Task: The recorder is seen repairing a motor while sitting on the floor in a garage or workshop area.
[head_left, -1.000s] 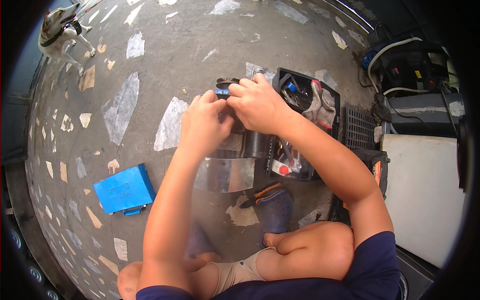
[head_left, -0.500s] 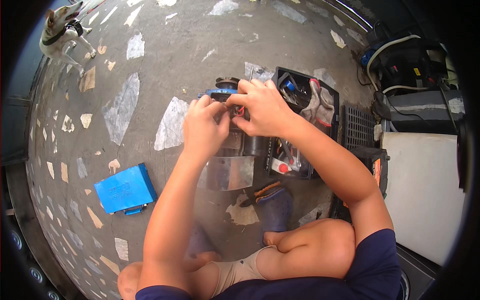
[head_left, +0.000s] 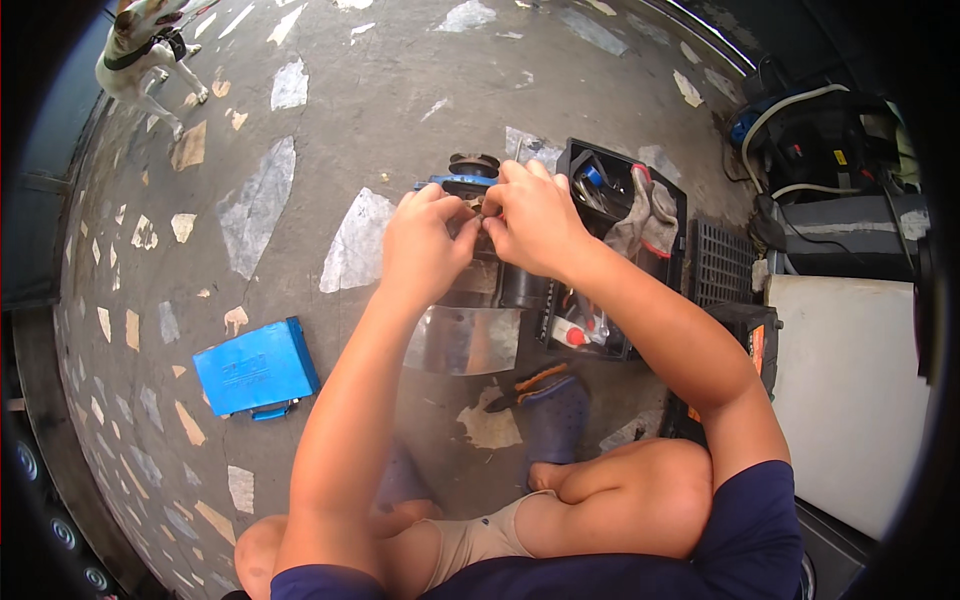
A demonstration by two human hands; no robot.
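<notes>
My left hand [head_left: 425, 245] and my right hand [head_left: 535, 220] meet close together in front of me. Both have their fingers bent in a pinch, and whatever they grip is too small and covered to make out. They work over a machine with a blue part [head_left: 460, 185] and a black round wheel [head_left: 474, 163] at its far end. A dark cylinder [head_left: 524, 288] shows beside it, below my right wrist. Nearer to me lies a shiny metal sheet [head_left: 463, 340]. My hands hide the middle of the machine.
A black toolbox [head_left: 680, 225] with gloves [head_left: 645, 215] and tools stands to the right. On the floor are a blue case [head_left: 255, 368] at left and an orange-handled tool [head_left: 540, 378] by my shoe [head_left: 556, 420]. A dog [head_left: 145, 65] stands far left; a white panel [head_left: 845, 390] is at right.
The view has shifted slightly, so the scene sits a little further right. A red bit between my fingers is out of sight now. Both hands stay together at the machine.
</notes>
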